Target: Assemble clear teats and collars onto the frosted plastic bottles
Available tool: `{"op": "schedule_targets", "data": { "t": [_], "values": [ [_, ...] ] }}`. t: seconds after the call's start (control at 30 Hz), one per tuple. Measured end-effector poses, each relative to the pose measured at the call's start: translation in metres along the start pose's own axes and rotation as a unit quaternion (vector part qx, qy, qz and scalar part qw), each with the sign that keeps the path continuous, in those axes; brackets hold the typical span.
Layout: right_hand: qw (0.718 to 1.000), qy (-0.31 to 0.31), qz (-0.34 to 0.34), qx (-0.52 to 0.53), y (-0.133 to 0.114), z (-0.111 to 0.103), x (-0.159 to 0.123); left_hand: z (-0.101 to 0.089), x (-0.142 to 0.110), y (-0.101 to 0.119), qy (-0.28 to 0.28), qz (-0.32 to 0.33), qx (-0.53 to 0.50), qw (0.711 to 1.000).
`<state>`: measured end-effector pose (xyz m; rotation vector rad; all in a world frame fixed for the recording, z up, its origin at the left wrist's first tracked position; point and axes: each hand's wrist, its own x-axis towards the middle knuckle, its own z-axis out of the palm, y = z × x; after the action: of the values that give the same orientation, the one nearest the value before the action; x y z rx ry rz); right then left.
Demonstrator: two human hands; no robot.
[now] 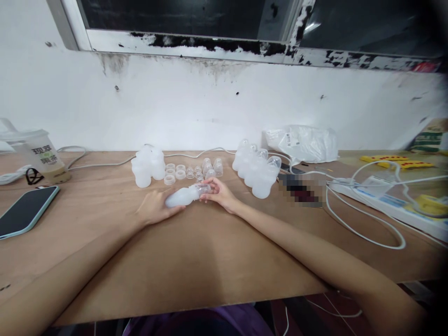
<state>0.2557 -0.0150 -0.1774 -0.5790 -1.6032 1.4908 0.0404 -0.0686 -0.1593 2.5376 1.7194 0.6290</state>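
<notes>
A frosted white baby bottle (pixel 182 197) lies sideways above the table, its capped end to the right. My left hand (pixel 159 205) is wrapped round the bottle's body. At the other end, my right hand (pixel 219 193) has its fingers closed on the clear cap (pixel 202 190), which sits over the bottle's top. Just behind my hands are several collar rings (pixel 170 171), small clear nipples (pixel 190 172) and clear dome caps (pixel 217 166). Bottle bodies without caps (pixel 149 163) stand grouped at the left. On the right stands a group of bottles with clear caps (pixel 257 172).
A phone (pixel 28 211) and a drink cup (pixel 49 156) occupy the left side of the table (pixel 196 270). To the right are a white plastic bag (pixel 303 142), a power strip (pixel 392 205) and looping white cables (pixel 364 233). A wall with a window rises behind.
</notes>
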Motion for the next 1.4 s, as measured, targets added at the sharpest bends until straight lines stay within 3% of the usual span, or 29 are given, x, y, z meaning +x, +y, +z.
{"op": "schedule_targets", "data": {
  "t": [0.37,0.53,0.67,0.8,0.9,0.97,1.03,1.13,1.23,1.3,1.4],
  "values": [
    [0.998,-0.052,-0.011,-0.026,-0.005,-0.002,-0.002,-0.006,0.001,0.010,-0.043,0.005,-0.146,0.988],
    [0.997,-0.054,-0.039,-0.028,-0.020,0.004,-0.003,-0.014,0.001,0.017,-0.074,-0.027,-0.252,0.964],
    [0.996,-0.046,-0.031,-0.067,-0.034,0.006,-0.003,-0.007,0.002,0.025,-0.103,-0.056,-0.297,0.948],
    [0.988,-0.037,-0.045,-0.143,-0.061,0.009,-0.004,0.009,0.002,0.030,-0.034,-0.029,-0.307,0.951],
    [0.953,-0.013,-0.071,-0.293,-0.092,0.002,-0.003,0.018,0.002,0.025,0.005,0.042,-0.234,0.971],
    [0.902,0.032,-0.061,-0.427,-0.110,-0.009,-0.001,0.022,0.001,0.018,-0.009,0.073,-0.169,0.983],
    [0.832,0.080,-0.011,-0.549,-0.121,-0.023,0.004,0.025,0.001,0.013,-0.024,0.083,-0.119,0.989],
    [0.753,0.116,0.091,-0.641,-0.122,-0.042,0.014,0.026,0.000,0.011,-0.031,0.107,-0.082,0.990],
    [0.701,0.153,0.095,-0.690,-0.113,-0.051,0.025,0.026,0.000,0.014,-0.033,0.128,-0.070,0.989],
    [0.695,0.177,0.080,-0.692,-0.107,-0.057,0.036,0.025,0.000,0.015,-0.033,0.131,-0.065,0.989],
    [0.762,0.205,0.076,-0.610,-0.098,-0.068,0.057,0.025,0.000,0.015,-0.033,0.136,-0.059,0.988]
  ]
}}
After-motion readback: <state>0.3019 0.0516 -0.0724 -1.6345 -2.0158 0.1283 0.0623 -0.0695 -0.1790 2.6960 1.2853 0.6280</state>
